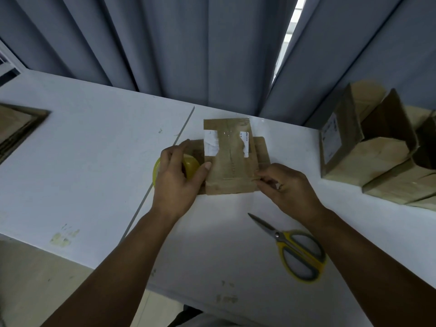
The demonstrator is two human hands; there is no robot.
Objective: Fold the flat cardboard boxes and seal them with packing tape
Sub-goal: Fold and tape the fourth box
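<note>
A small brown cardboard box (230, 161) with torn white labels lies on the white table (82, 149), its flaps spread to the sides. My left hand (175, 175) grips a yellow roll of packing tape (191, 165) at the box's left edge, thumb against the cardboard. My right hand (285, 185) pinches at the box's lower right edge, where a thin strip of tape seems to run; the strip is hard to make out.
Yellow-handled scissors (295, 246) lie on the table near my right forearm. Folded cardboard boxes (368, 147) stand at the right. Flat cardboard (16, 128) lies at the far left. Grey curtains (188, 48) hang behind the table.
</note>
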